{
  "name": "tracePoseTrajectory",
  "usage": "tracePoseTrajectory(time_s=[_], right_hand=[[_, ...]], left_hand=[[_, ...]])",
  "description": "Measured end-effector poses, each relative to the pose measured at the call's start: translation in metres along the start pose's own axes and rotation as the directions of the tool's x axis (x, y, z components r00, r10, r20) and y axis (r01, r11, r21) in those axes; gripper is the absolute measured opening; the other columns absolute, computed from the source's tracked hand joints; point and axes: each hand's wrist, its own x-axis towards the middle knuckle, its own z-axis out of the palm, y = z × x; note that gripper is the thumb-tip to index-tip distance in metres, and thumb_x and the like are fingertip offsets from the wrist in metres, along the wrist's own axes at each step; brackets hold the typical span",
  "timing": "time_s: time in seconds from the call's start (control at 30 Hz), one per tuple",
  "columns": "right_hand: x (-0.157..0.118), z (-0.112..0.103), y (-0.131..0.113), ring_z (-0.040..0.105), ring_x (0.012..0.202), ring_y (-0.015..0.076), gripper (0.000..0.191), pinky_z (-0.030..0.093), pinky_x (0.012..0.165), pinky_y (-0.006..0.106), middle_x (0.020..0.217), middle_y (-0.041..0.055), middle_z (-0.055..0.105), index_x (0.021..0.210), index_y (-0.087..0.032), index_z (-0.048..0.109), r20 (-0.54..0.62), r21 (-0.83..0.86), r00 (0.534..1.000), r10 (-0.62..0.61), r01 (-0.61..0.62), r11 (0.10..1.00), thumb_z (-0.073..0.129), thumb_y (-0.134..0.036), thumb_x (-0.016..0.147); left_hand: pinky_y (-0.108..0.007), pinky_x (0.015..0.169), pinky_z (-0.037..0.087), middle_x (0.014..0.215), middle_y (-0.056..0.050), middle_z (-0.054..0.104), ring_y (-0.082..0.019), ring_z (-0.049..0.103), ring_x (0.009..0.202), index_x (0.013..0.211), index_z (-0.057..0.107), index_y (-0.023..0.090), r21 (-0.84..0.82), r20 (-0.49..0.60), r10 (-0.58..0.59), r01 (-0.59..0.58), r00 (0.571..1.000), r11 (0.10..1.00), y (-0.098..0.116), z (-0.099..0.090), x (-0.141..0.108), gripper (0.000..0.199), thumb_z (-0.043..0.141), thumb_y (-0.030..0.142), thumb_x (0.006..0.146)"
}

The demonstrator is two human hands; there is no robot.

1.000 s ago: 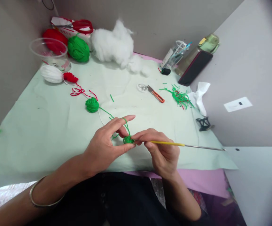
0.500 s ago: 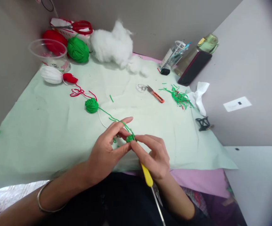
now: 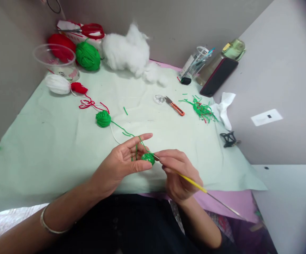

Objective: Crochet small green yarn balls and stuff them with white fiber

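Note:
Between the thumb and fingers of my left hand [image 3: 128,157] is a small round green crochet piece [image 3: 148,158], with white showing through its stitches. My left index finger is stretched out, and green yarn passes over it. My right hand [image 3: 181,173] grips a crochet hook [image 3: 192,181] with a yellow handle and metal ends; its near tip touches the right side of the piece. From there the yarn runs up and left to a small green yarn ball [image 3: 103,119] on the pale green cloth.
Thread snips [image 3: 175,106] lie mid-table by a small clear round case [image 3: 159,99]. To their right is a heap of green yarn scraps [image 3: 202,109]. White stuffing [image 3: 126,49], yarn balls [image 3: 87,55] and red-handled scissors [image 3: 92,30] are at the back. A phone [image 3: 219,76] leans on the right.
My right hand has shifted right and slightly away from the piece, and the hook has swung from steep to a flatter slant. My left hand still holds the piece, now more exposed.

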Motion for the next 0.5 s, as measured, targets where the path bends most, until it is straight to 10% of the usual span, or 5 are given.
tracePoseTrajectory(time_s=[0.13,0.5], right_hand=[[0.013,0.0,-0.012,0.073,0.084,0.0212,0.029,0.06,0.069,0.038,0.095,0.0035,0.078,0.115,-0.033,0.076,-0.074,0.001,0.977,-0.198,0.199,0.98,0.059,-0.017,0.098],[0.023,-0.006,-0.01,0.068,0.065,0.0144,0.011,0.058,0.06,0.03,0.084,0.0023,0.076,0.094,-0.025,0.078,-0.054,0.398,0.983,0.178,-0.142,0.906,0.067,-0.028,0.095]], left_hand=[[-0.028,0.084,0.047,0.095,-0.001,0.061,-0.014,0.056,0.089,0.128,0.071,0.026,0.152,-0.058,0.106,-0.096,0.993,0.984,0.005,-0.004,0.0,0.059,0.089,0.021,0.072],[-0.029,0.067,0.045,0.083,-0.003,0.065,-0.013,0.052,0.068,0.122,0.077,0.024,0.152,0.051,-0.03,0.022,0.998,0.988,0.008,-0.013,0.002,0.034,0.066,0.034,0.091]])
